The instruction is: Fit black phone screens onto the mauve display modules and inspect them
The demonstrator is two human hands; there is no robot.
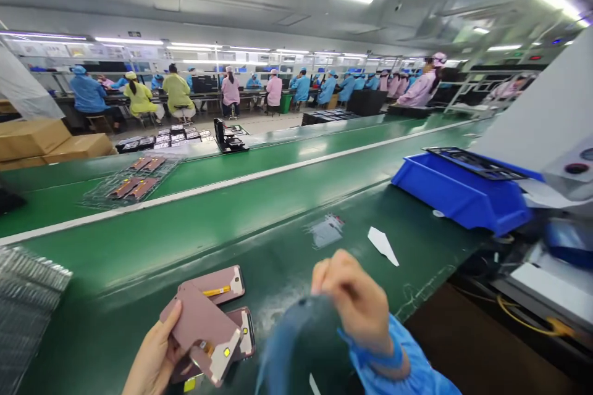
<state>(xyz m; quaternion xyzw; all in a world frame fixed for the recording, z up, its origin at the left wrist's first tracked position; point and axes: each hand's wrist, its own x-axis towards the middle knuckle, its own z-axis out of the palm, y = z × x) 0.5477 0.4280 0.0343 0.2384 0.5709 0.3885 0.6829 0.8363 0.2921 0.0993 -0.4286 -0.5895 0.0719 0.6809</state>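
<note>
My left hand (155,352) grips a pinkish-brown phone screen panel (199,321), its back up, with a yellow square and flex cable at the lower end. Two or more similar panels (231,281) lie under and beside it on the green bench. In my right hand (354,296), thumb and fingers are pinched on a bluish see-through film (287,345), smeared by motion, which hangs down to the right of the panels. A blue sleeve (398,358) covers my right forearm.
Crumpled clear film (327,229) and a white paper scrap (383,245) lie ahead. A blue bin (458,194) with a black frame on top stands right. Stacked clear trays (28,308) are left. On the belt (259,194) sits a tray of panels (134,182). Co-workers sit beyond.
</note>
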